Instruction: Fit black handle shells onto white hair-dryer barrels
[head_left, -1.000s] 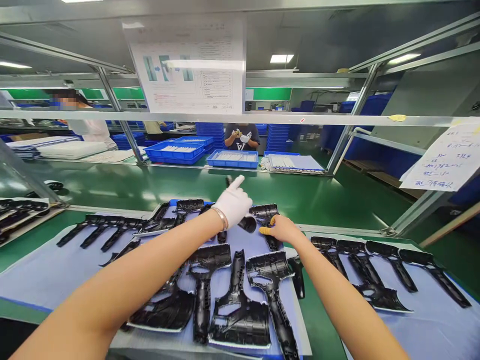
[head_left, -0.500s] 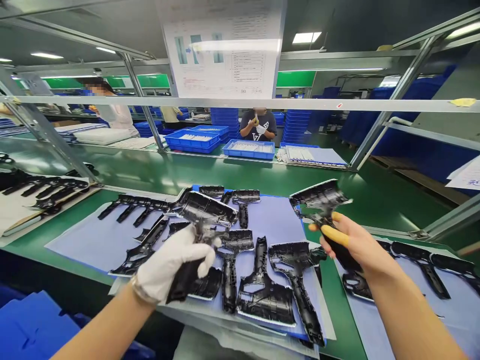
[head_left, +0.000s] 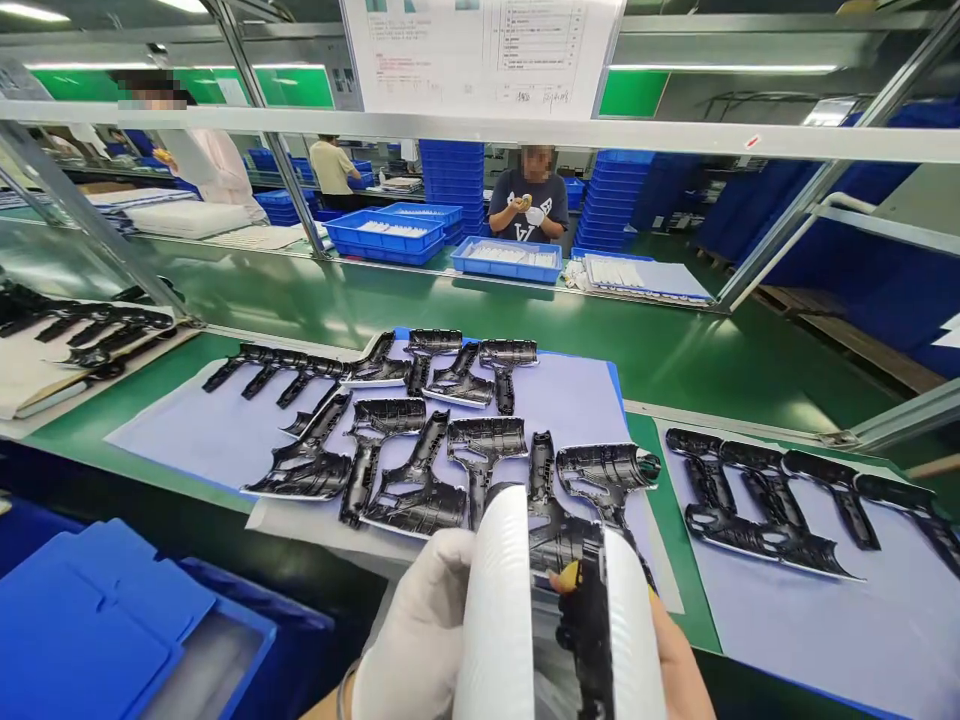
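Observation:
Close to me at the bottom centre, both hands hold plastic housing halves, white outside and black inside. My left hand [head_left: 409,640], in a white glove, grips the left housing half [head_left: 499,610]. My right hand [head_left: 675,665], bare with a yellow finger cot, grips the right housing half [head_left: 611,630]. The two halves stand edge-on, side by side and nearly touching. Beyond them, several black housing shells [head_left: 420,450] lie on a lilac sheet [head_left: 210,440].
More black shells [head_left: 757,500] lie on a second lilac sheet at the right, others on a tray [head_left: 45,370] at far left. A blue crate [head_left: 112,630] sits below left. A green conveyor belt [head_left: 420,310] runs behind; people work at blue trays [head_left: 506,260] beyond.
Both hands lifted a housing half off the sheet and drew them toward me, bringing them together at the bottom centre. The view has tilted down.

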